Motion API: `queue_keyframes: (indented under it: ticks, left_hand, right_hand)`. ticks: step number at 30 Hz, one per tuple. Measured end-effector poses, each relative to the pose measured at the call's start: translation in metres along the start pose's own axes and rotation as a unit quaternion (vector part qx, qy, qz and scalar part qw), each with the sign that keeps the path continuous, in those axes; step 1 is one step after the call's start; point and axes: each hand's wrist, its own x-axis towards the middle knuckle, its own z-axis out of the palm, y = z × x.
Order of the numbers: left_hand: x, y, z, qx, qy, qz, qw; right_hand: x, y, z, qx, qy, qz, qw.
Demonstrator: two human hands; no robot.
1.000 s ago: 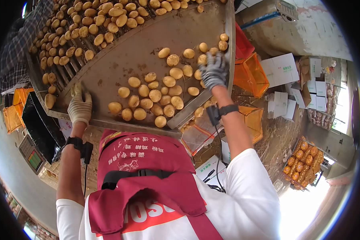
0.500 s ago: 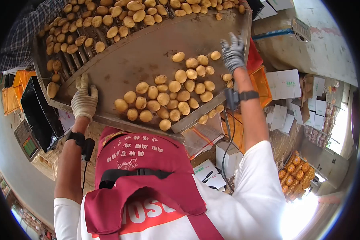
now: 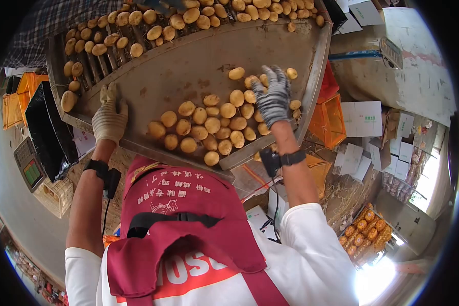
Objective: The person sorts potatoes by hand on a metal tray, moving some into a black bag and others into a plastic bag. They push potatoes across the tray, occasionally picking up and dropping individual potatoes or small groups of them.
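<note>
Standing at the big metal tray (image 3: 188,66), you have both hands up on it. Your right hand (image 3: 273,99) wears a gray glove. It lies on top of the right side of the pile of potatoes (image 3: 209,127), with the fingers spread wide and not closed around any one of them. A few potatoes peek out above and beside the fingers. The pile sits in the low corner of the tray, right in front of your chest, close against the raised metal edge (image 3: 239,158). One small potato (image 3: 211,158) lies at the very bottom of the pile, by that edge. Your left hand (image 3: 108,120) wears a tan glove. It lies flat and open on the bare metal near the tray's left side, well apart from the pile, and holds nothing. A black band (image 3: 94,167) goes around that wrist. At the top of the tray, many more potatoes (image 3: 153,23) sit on the rollers (image 3: 94,69). A checked sleeve (image 3: 61,15) of another person shows past them. An orange crate (image 3: 326,115) stands just beside the tray on your right, and white boxes (image 3: 364,117) lie past it. A scale (image 3: 28,168) sits low on your left. Your red apron (image 3: 188,204) fills the bottom of the view
</note>
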Motion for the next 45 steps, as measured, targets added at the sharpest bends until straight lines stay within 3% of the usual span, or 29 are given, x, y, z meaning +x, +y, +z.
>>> queue_keyframes:
  ticks: [1,2,3,4,7,11,13,14,15,17,18,20,24,26,27,29,31,33,34,37,38,42,43,45]
  left_hand:
    - [-0.001,0.000,0.000,0.003,-0.004,0.006,1.000]
    - [-0.001,0.005,-0.006,0.005,-0.005,0.012,1.000]
    - [0.000,0.013,-0.015,0.007,-0.050,-0.021,0.999]
    - [0.001,0.018,-0.021,0.009,-0.094,-0.053,0.994]
    - [0.000,0.018,-0.021,0.014,-0.091,-0.057,0.994]
    - [-0.002,0.015,-0.010,0.014,-0.021,-0.027,0.999]
    - [-0.002,0.012,-0.007,0.001,0.004,-0.024,1.000]
    - [-0.002,0.009,-0.007,0.000,0.003,-0.023,1.000]
    - [-0.002,0.007,-0.006,0.015,-0.010,-0.023,1.000]
    - [0.000,0.008,-0.007,0.028,-0.021,-0.020,0.999]
    - [0.000,0.008,-0.009,0.032,-0.038,-0.020,0.999]
    - [0.001,0.005,-0.007,0.035,-0.054,-0.019,0.998]
    - [0.002,-0.001,0.001,0.045,-0.030,-0.001,0.999]
    - [0.001,0.001,0.001,0.036,-0.015,0.012,0.999]
    - [0.002,0.001,0.001,0.039,-0.017,0.011,0.999]
    - [0.002,-0.001,0.002,0.043,-0.020,0.012,0.999]
    - [0.003,-0.003,0.003,0.050,-0.020,0.017,0.998]
    - [0.005,-0.007,0.007,0.047,-0.016,0.023,0.998]
    - [0.005,-0.008,0.007,0.044,-0.012,0.027,0.999]
    - [0.005,-0.006,0.006,0.045,-0.022,0.016,0.999]
    - [0.005,-0.005,0.005,0.046,-0.022,0.016,0.999]
    - [0.002,-0.001,0.001,0.038,-0.033,0.006,0.999]
    - [0.003,-0.002,0.000,0.033,-0.040,0.004,0.999]
    - [0.003,-0.005,0.005,0.027,-0.024,0.009,0.999]
  right_hand:
    - [-0.016,-0.034,-0.012,0.095,-0.003,-0.040,0.995]
    - [-0.023,-0.043,-0.001,0.137,-0.034,-0.135,0.981]
    - [-0.034,-0.060,-0.005,0.190,-0.098,-0.174,0.961]
    - [-0.043,-0.068,0.014,0.128,-0.093,-0.210,0.965]
    - [-0.037,-0.095,0.028,-0.033,-0.212,-0.186,0.959]
    - [-0.011,-0.096,0.031,0.002,-0.206,-0.146,0.968]
    - [-0.005,-0.087,0.024,0.241,-0.214,-0.092,0.942]
    - [-0.008,-0.081,0.010,0.379,-0.221,-0.066,0.896]
    - [-0.014,-0.073,-0.007,0.377,-0.221,-0.064,0.897]
    - [-0.027,-0.052,-0.039,0.599,-0.200,0.092,0.770]
    - [-0.033,-0.035,-0.046,0.598,-0.198,0.091,0.772]
    - [-0.049,0.005,-0.050,0.767,-0.170,0.230,0.574]
    - [-0.073,0.064,-0.071,0.763,-0.074,0.280,0.578]
    - [-0.072,0.098,-0.069,0.528,0.033,0.352,0.773]
    - [-0.073,0.120,-0.061,0.528,0.036,0.353,0.772]
    - [-0.077,0.151,-0.043,0.432,0.108,0.261,0.857]
    - [-0.077,0.158,-0.039,0.392,0.088,0.267,0.876]
    - [-0.072,0.151,-0.037,0.168,0.020,0.177,0.970]
    - [-0.066,0.145,-0.040,0.127,-0.031,0.179,0.975]
    - [-0.051,0.130,-0.039,0.009,-0.046,0.168,0.985]
    - [-0.044,0.124,-0.041,-0.006,-0.083,0.204,0.975]
    - [-0.028,0.109,-0.034,-0.087,-0.096,0.192,0.973]
    - [-0.023,0.113,-0.032,-0.088,-0.096,0.189,0.973]
    - [-0.010,0.127,-0.028,0.109,-0.085,0.201,0.970]
